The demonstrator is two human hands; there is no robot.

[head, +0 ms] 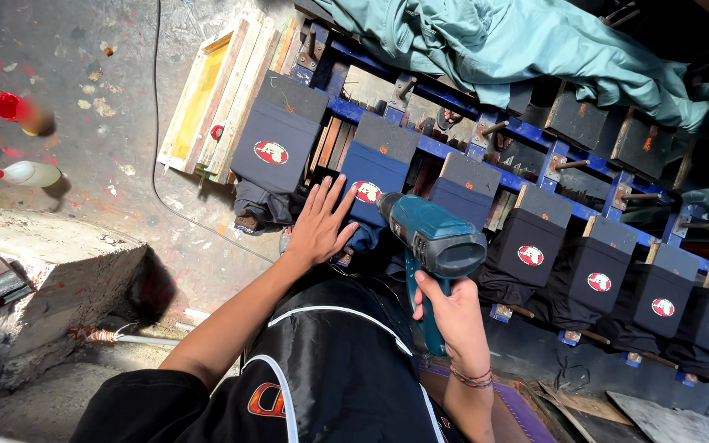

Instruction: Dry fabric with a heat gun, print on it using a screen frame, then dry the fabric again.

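Seen from above, the left hand (320,223) lies flat near the frame's centre, fingers spread wide, pressing a dark blue shirt (368,193) with a red-and-white oval print on its board. It grips nothing. Just right of it, the right hand (453,316) is closed around the handle of a teal heat gun (431,238), whose nozzle points up-left at the same shirt.

A blue rack (445,148) runs from upper centre to lower right. Seven printed shirts show on its boards: one left of the pressed shirt, five to the right. One board between has no print in view.

Teal cloth (519,41) is heaped along the top edge. Wooden frames (215,90) lean at upper left. Open paint-spattered floor (108,107) fills the left, with two bottles (22,139) and a concrete block (51,262).
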